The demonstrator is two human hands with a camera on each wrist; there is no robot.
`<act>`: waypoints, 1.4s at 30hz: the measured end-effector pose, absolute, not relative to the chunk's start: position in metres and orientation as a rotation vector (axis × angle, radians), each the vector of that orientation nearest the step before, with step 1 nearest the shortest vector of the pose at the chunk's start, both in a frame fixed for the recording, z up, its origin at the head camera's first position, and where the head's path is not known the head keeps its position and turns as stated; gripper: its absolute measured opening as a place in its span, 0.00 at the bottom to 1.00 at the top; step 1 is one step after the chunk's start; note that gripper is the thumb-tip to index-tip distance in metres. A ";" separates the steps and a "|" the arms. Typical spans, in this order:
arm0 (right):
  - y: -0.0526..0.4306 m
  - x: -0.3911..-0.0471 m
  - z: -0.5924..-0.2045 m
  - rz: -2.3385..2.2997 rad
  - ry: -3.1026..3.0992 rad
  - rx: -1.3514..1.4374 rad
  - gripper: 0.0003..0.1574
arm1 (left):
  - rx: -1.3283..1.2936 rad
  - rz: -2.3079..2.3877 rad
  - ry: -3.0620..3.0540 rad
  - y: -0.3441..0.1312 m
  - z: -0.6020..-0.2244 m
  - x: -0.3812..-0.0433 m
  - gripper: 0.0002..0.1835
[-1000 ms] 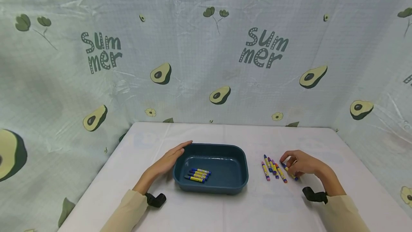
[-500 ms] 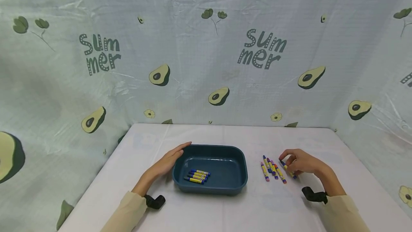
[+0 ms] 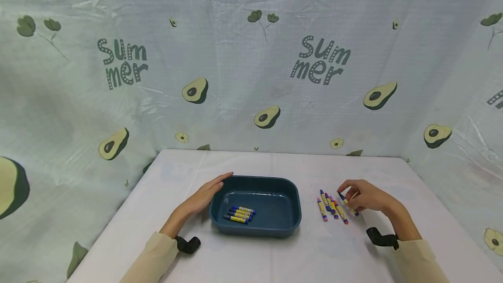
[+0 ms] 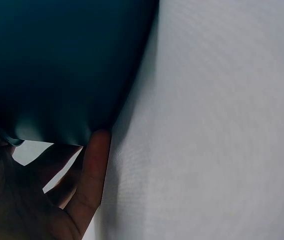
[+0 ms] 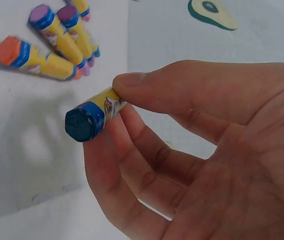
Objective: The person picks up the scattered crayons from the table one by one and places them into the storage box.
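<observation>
In the right wrist view, a crayon point(image 5: 82, 124) with a dark blue-green end and yellow wrapper is pinched between thumb and fingers of my right hand point(image 3: 367, 196). It seems raised a little off the table. Just left of that hand lies a loose group of several yellow-wrapped crayons point(image 3: 340, 213), with orange, purple and pink ends. My left hand point(image 3: 202, 198) rests along the left side of a dark blue-green rectangular bin point(image 3: 259, 230), fingers extended along its rim. The left wrist view shows the thumb point(image 4: 97, 155) touching the bin's outer wall.
Several dark-tipped crayons point(image 3: 239, 214) lie side by side in the bin's left part. A white cloth covers the table point(image 3: 314, 257). Behind it hangs a pale sheet point(image 3: 235, 56) printed with avocados.
My right hand has shifted slightly, and the pinched crayon has moved a little up and left from where it lay. My left hand stays at the bin.
</observation>
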State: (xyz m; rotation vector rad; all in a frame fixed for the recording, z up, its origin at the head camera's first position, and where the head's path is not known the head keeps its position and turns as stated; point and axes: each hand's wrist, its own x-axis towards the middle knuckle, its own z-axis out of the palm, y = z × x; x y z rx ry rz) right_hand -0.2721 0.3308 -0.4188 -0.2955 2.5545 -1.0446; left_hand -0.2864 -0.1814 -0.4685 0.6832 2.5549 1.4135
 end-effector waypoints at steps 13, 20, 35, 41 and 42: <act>0.314 -0.271 -0.403 -1.007 2.593 -0.432 0.26 | 0.714 1.416 2.556 -0.180 -0.463 -0.287 0.27; 0.299 -0.277 -0.390 -0.965 2.604 -0.504 0.26 | 0.704 1.422 2.552 -0.181 -0.462 -0.287 0.27; 0.260 -0.286 -0.368 -0.918 2.597 -0.624 0.25 | 0.730 1.419 2.541 -0.182 -0.465 -0.288 0.27; 0.242 -0.290 -0.363 -0.887 2.600 -0.659 0.24 | 0.701 1.416 2.548 -0.182 -0.468 -0.286 0.27; 0.239 -0.290 -0.362 -0.884 2.600 -0.664 0.24 | 0.697 1.419 2.547 -0.182 -0.469 -0.286 0.27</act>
